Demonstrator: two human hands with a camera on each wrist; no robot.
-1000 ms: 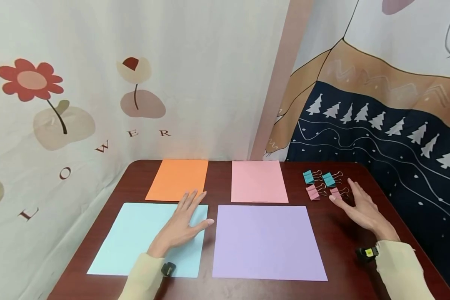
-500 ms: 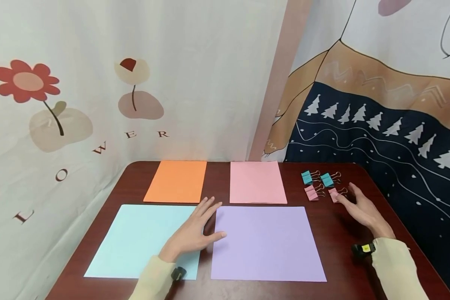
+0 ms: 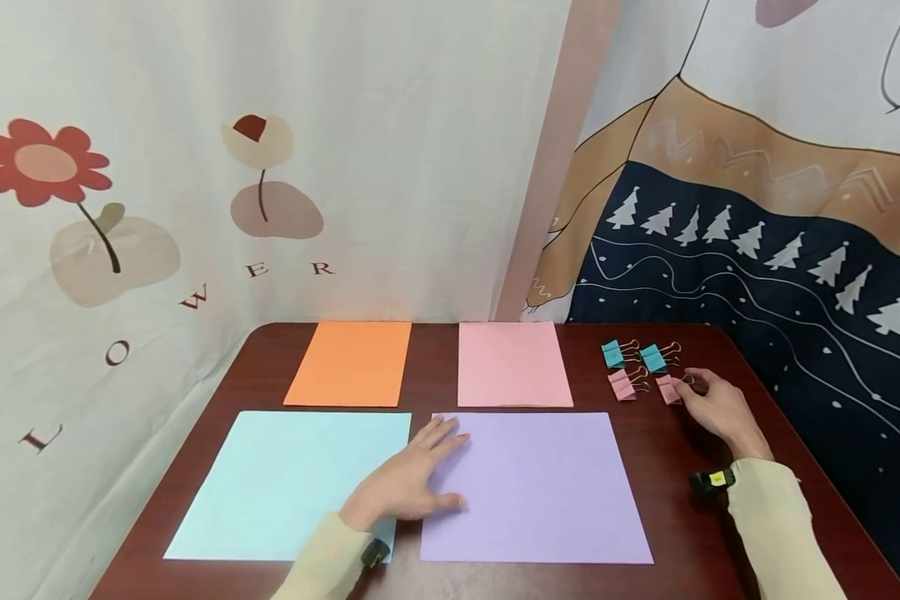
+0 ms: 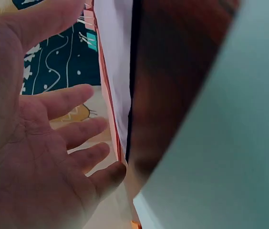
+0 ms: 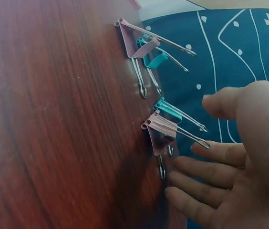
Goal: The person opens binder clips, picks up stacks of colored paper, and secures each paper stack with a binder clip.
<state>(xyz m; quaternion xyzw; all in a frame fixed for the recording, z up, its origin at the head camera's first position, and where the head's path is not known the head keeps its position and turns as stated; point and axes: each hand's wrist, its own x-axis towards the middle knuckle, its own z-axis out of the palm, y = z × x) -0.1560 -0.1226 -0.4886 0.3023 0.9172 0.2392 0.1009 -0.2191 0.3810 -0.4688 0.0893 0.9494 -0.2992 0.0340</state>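
Apparently the right hand point(image 3: 720, 415) is reaching to pick up the near right pink clip point(image 3: 667, 389), one of four clips on the table point(image 3: 682, 533). Its fingers are parted and hold nothing firmly; I cannot tell whether the forefinger touches the wire handle point(image 5: 205, 144). A light pinch on one handle should lift it cleanly, since squeezing both would spring the clip open; rising straight up should spare the teal clip point(image 3: 653, 358) beyond. The left hand point(image 3: 408, 483), fingers spread and holding nothing, is best kept from nudging the purple sheet point(image 3: 540, 492).
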